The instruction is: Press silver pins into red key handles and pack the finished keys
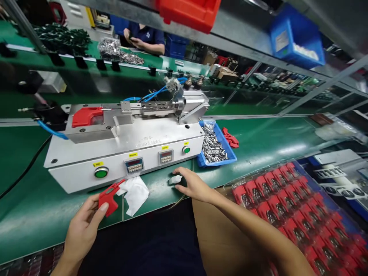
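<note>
My left hand (83, 226) pinches a red pistol-shaped plastic part (108, 201) between thumb and fingers, its thin end pointing up and right. Beside that end lies a crumpled white cloth or tissue (136, 193). My right hand (194, 186) is low over the green bench, thumb and index finger apart around a small whitish bottle (174, 179); no firm contact shows. Behind both hands stands a metal bench machine (126, 134) with green buttons and two small displays. Another red part (86, 116) sits in its fixture at the left end.
A blue bin (218, 163) of small metal pins stands right of the machine, with loose red pieces (230, 138) beside it. Trays of red parts (287, 207) fill the lower right. Overhead hang a red bin (189, 13) and a blue bin (299, 42). A co-worker (149, 38) sits across.
</note>
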The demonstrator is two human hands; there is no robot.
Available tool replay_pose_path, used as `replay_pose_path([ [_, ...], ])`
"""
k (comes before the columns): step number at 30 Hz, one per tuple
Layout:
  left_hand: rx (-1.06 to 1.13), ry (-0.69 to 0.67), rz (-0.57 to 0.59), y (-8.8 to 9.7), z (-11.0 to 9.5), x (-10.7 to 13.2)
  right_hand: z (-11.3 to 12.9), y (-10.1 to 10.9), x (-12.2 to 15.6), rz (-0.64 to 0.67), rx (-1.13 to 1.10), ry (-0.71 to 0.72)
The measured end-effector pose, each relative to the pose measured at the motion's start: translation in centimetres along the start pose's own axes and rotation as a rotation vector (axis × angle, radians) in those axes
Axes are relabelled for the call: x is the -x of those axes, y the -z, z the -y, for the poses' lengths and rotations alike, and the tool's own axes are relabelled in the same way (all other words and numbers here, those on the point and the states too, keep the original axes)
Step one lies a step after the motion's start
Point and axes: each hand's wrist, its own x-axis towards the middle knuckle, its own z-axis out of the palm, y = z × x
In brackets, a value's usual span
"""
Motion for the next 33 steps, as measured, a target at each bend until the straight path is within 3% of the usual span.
replay_pose_path([
  [3,-0.018,-0.004,-0.041,0.1,0.7,-0.9,-0.2,2.3,1.1,-0.035,-0.024,0.036],
  [7,-0.021,0.001,-0.016,-0.1,1.8,-1.1,-1.1,7.2,1.2,-0.187,0.015,-0.008],
  [9,-0.014,-0.006,0.006,-0.3,2.0,-0.9,-2.2,9.4,0.3,-0.255,0.155,-0.079],
  [12,0.007,-0.057,-0.007,-0.7,1.9,-0.3,-4.7,11.5,-1.9,-0.257,0.394,-0.196],
  [17,0.048,-0.107,0.011,-0.5,2.1,0.1,-8.3,11.9,-4.5,-0.163,0.540,-0.255],
  [23,0.051,-0.113,0.082,0.2,3.1,-0.7,-10.0,12.1,-4.7,-0.087,0.642,-0.301],
  [29,0.052,-0.162,0.100,-0.2,3.2,-0.9,-9.4,12.2,-5.7,-0.139,0.651,-0.349],
  [33,0.070,-0.197,0.122,-0.2,3.6,-1.0,-7.2,14.1,-4.5,-0.236,0.624,-0.298],
])
